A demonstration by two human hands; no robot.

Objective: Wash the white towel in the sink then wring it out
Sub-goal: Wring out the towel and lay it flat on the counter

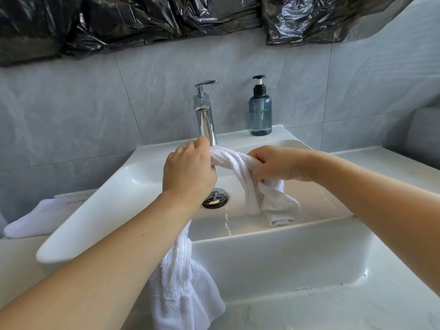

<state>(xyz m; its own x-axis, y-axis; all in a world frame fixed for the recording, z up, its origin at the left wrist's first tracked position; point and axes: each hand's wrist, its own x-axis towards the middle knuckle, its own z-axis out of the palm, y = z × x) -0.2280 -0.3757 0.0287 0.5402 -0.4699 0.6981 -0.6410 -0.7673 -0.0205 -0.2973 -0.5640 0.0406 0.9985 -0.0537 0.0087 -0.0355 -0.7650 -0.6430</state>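
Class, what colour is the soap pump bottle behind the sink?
Translucent blue-grey soap pump bottle with a black pump, seen in the head view.

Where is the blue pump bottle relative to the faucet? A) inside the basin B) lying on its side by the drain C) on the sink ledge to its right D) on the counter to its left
C: the blue pump bottle stands upright on the sink's back ledge, to the right of the faucet.
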